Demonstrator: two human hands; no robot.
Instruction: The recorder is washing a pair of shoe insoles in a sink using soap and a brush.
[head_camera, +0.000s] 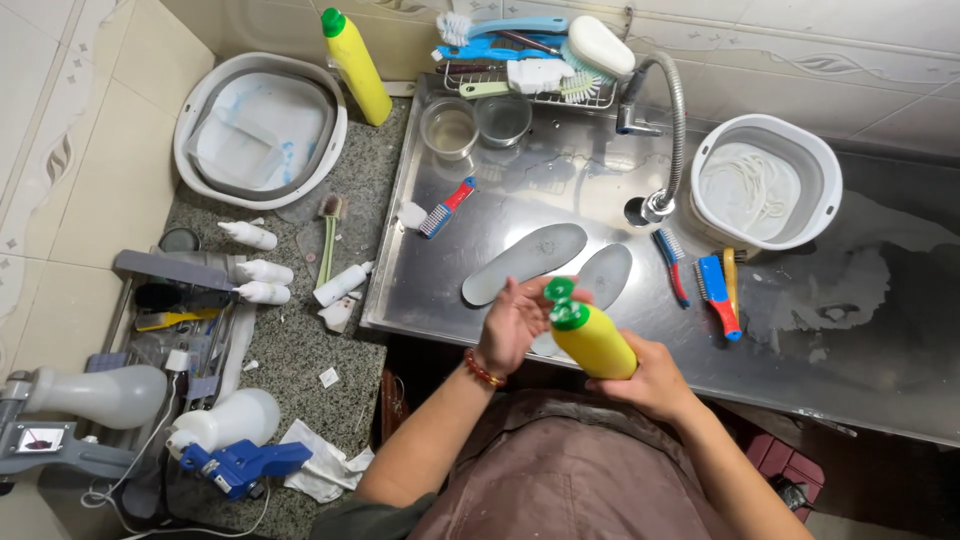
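Right hand (650, 375) clamped around a yellow squeeze bottle (596, 342), held near, above the tabletop's (800, 340) edge. Left hand (512, 325) fingers pinch its green flip cap (562, 303). A hard squeeze could squirt liquid past the grey insoles (525, 262).

The scene is lit brightly and evenly from above, and colours are rendered cleanly. Broad, soft glare is thrown across the wet steel counter (560, 190), where the faucet (668, 120) is mirrored. Only short, faint shadows are cast beneath objects. Straight tile lines are bowed near the frame edges by wide-angle distortion. Focus is held throughout, though fine detail is softened slightly in the corners.
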